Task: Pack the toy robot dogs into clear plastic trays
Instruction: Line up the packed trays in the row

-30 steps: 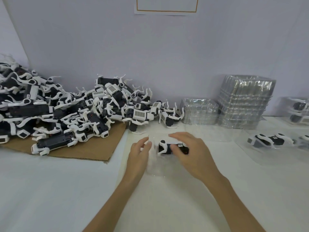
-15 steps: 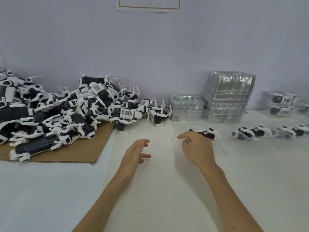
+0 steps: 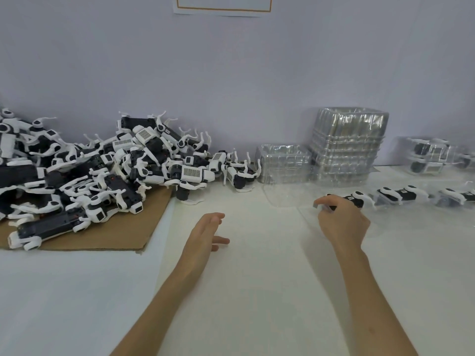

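The big pile of toy robot dogs [image 3: 102, 176] lies on the left, on cardboard [image 3: 102, 240]. The clear trays [image 3: 347, 145] stack behind it, thin and bendy. The dogs look light and hard. Their thin legs may tangle, so grab the black body. The left hand [image 3: 203, 232] keeps its fingers straight, together. The right hand [image 3: 341, 224] curls by a packed dog [image 3: 356, 197]; I cannot tell if it pinches.

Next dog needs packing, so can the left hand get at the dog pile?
Probably yes: the left hand is open and empty, and nothing stands between it and the dog pile.
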The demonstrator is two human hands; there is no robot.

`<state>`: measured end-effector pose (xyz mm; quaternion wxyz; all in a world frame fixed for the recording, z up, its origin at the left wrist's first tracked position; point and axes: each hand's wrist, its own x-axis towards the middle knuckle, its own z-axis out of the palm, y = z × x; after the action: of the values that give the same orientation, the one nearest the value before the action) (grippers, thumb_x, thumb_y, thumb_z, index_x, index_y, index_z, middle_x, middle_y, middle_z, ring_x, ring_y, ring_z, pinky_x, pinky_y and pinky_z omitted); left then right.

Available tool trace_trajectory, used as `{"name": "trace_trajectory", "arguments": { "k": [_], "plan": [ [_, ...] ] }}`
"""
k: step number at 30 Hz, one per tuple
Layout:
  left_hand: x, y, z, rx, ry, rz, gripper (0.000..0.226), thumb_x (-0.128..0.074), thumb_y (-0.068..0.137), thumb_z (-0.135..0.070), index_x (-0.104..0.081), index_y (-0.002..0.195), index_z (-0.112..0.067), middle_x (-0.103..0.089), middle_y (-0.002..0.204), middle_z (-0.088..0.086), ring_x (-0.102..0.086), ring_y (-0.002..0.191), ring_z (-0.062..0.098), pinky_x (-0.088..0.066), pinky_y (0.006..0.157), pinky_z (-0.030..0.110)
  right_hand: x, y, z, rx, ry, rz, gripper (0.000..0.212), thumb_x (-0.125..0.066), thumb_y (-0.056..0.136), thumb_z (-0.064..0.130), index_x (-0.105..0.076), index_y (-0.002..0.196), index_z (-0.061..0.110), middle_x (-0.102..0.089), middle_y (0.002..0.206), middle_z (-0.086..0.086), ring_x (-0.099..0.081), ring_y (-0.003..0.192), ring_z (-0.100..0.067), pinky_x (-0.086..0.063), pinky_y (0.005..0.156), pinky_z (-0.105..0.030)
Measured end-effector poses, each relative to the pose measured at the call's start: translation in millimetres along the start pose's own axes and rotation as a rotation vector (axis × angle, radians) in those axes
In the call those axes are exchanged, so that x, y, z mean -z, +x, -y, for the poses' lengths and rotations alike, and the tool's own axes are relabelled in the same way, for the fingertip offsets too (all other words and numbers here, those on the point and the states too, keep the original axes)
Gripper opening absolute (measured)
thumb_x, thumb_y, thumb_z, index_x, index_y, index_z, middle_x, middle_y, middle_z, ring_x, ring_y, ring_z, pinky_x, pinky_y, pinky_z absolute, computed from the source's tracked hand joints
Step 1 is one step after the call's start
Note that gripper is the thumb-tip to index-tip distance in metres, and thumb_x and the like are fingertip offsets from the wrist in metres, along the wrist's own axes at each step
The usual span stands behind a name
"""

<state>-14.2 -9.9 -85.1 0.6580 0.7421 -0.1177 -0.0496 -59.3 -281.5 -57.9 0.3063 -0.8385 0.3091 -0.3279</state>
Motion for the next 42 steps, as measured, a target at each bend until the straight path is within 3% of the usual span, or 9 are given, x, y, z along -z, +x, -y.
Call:
{"name": "trace_trajectory", "arguments": {
  "k": [6, 11, 18, 21, 23, 26, 32, 36, 42],
  "plan": [
    [-1, -1, 0, 0.004, 0.016, -0.012, 0.029, -0.035, 0.109, -0.029, -0.063, 0.114, -0.028, -0.059, 0.120, -0.006, -0.073, 0.084, 0.015, -0.048, 0.080, 0.026, 3, 4, -6, 0.020, 0.034, -0.065, 0.045, -0.051, 0.080, -0.006, -0.074, 0.101, 0.026, -0.071, 0.105, 0.002, -0.061, 0.098, -0.021, -0.034, 0.106, -0.044],
    [-2, -1, 2, -0.002, 0.048, -0.010, 0.029, -0.034, 0.109, -0.028, -0.062, 0.111, -0.028, -0.059, 0.118, -0.006, -0.073, 0.081, 0.012, -0.047, 0.078, 0.025, -4, 9, 17, 0.228, 0.284, -0.126, 0.045, -0.055, 0.085, -0.005, -0.070, 0.118, 0.021, -0.067, 0.123, 0.003, -0.060, 0.114, -0.020, -0.045, 0.097, -0.033],
    [-3, 0, 4, 0.006, 0.061, -0.017, 0.027, -0.035, 0.108, -0.028, -0.062, 0.108, -0.031, -0.058, 0.122, -0.008, -0.072, 0.079, 0.009, -0.045, 0.077, 0.025, -49, 51, 45, 0.430, -0.542, 0.311, 0.055, -0.062, 0.087, 0.009, -0.053, 0.140, 0.024, -0.057, 0.140, 0.000, -0.044, 0.136, -0.024, -0.020, 0.116, -0.046],
    [-3, 0, 4, 0.011, 0.057, -0.020, 0.027, -0.035, 0.108, -0.028, -0.062, 0.107, -0.031, -0.057, 0.122, -0.008, -0.072, 0.079, 0.009, -0.044, 0.076, 0.025, -61, 72, 40, 0.439, -0.745, 0.392, 0.039, -0.059, 0.087, 0.010, -0.060, 0.123, 0.023, -0.064, 0.119, 0.003, -0.053, 0.123, -0.022, -0.021, 0.116, -0.047],
    [-3, 0, 4, 0.012, 0.052, -0.022, 0.026, -0.035, 0.108, -0.028, -0.061, 0.108, -0.031, -0.057, 0.122, -0.007, -0.072, 0.079, 0.009, -0.045, 0.076, 0.024, -62, 82, 42, 0.456, -0.713, 0.386, 0.024, -0.060, 0.086, 0.008, -0.062, 0.100, 0.027, -0.066, 0.098, 0.007, -0.060, 0.110, -0.019, -0.022, 0.113, -0.042],
    [-1, 2, 3, 0.015, 0.042, -0.028, 0.026, -0.035, 0.108, -0.028, -0.061, 0.107, -0.031, -0.057, 0.121, -0.007, -0.072, 0.078, 0.009, -0.044, 0.073, 0.024, -59, 88, 55, 0.551, -0.532, 0.302, 0.029, -0.060, 0.084, 0.001, -0.059, 0.086, 0.030, -0.060, 0.080, 0.011, -0.064, 0.098, -0.020, -0.027, 0.105, -0.037],
    [-1, 2, 1, 0.056, -0.069, -0.130, 0.019, -0.038, 0.107, -0.030, -0.056, 0.108, -0.035, -0.059, 0.114, -0.011, -0.069, 0.087, 0.007, -0.049, 0.072, 0.023, -42, 33, 97, 0.789, -0.196, 0.183, 0.036, -0.055, 0.087, 0.000, -0.073, 0.106, 0.025, -0.072, 0.105, 0.006, -0.059, 0.107, -0.021, -0.019, 0.102, -0.030],
    [3, 3, -3, 0.098, -0.209, -0.269, 0.014, -0.039, 0.106, -0.040, -0.052, 0.111, -0.039, -0.058, 0.119, -0.012, -0.061, 0.105, 0.007, -0.047, 0.088, 0.033, -38, -38, 96, 0.894, -0.054, 0.173, 0.037, -0.044, 0.081, 0.012, -0.072, 0.103, 0.023, -0.066, 0.094, 0.009, -0.050, 0.092, -0.013, -0.025, 0.093, -0.033],
    [16, 3, -8, 0.137, -0.322, -0.316, 0.048, -0.053, 0.098, -0.049, -0.046, 0.140, -0.027, -0.054, 0.134, -0.006, -0.052, 0.124, 0.017, -0.040, 0.107, 0.041, -56, -106, 70, 0.987, -0.064, 0.279, 0.049, -0.053, 0.069, 0.010, -0.065, 0.117, 0.018, -0.063, 0.087, 0.008, -0.058, 0.083, -0.019, -0.037, 0.086, -0.034]
  ]
}}
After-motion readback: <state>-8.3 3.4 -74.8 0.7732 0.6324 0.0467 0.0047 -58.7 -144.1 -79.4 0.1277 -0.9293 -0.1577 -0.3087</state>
